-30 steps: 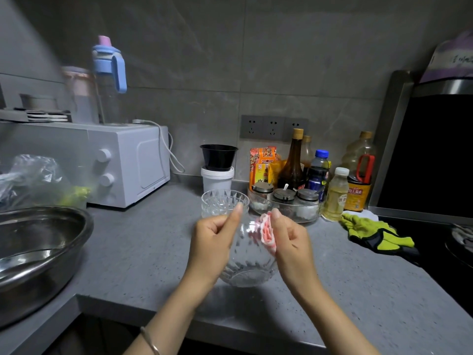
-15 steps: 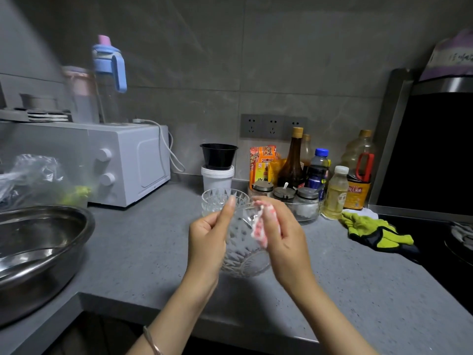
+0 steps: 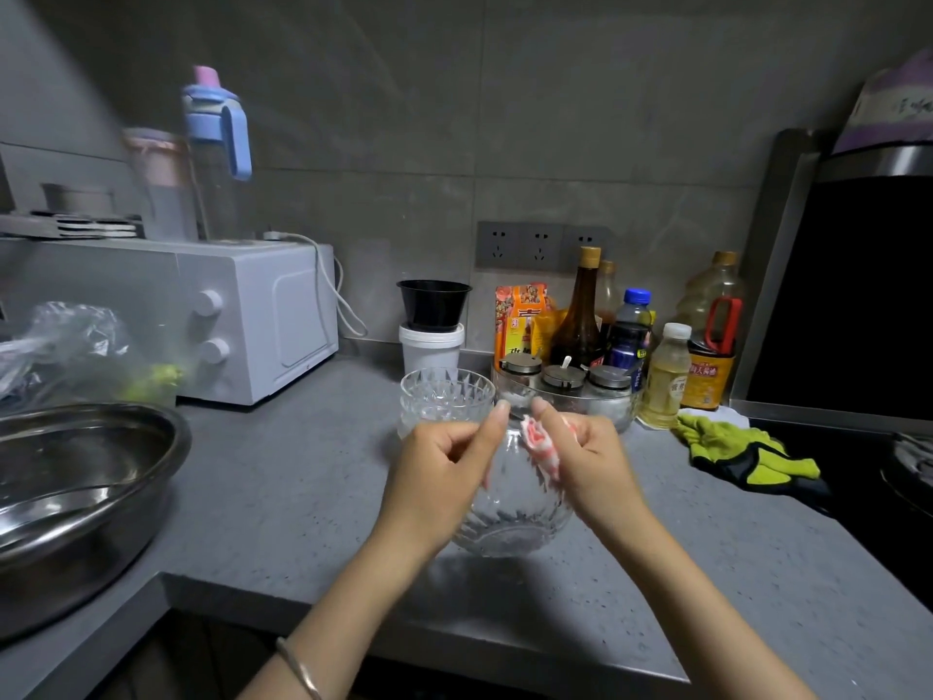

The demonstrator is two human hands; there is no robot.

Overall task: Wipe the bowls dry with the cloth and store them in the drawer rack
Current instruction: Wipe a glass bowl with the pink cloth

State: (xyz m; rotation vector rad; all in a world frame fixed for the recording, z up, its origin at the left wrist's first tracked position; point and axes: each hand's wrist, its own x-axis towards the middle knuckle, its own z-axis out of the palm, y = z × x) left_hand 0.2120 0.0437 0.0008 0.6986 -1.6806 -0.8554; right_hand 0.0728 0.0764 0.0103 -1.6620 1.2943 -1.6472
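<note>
The orange label on the big oil bottle has red Chinese words, too blurry to read. The orange snack bag and small yellow bottle show Chinese words too, also unclear.

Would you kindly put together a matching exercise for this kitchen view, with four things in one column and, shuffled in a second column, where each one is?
Column A
1. cloth
2. large glass bowl
3. black cup
4. green gloves

Column B
a. stands on top of the white tub
b. lie on the counter, off to the right
c. pinched in the right hand
d. gripped at the rim by the left hand

Pairs: 1-c, 2-d, 3-a, 4-b
</note>
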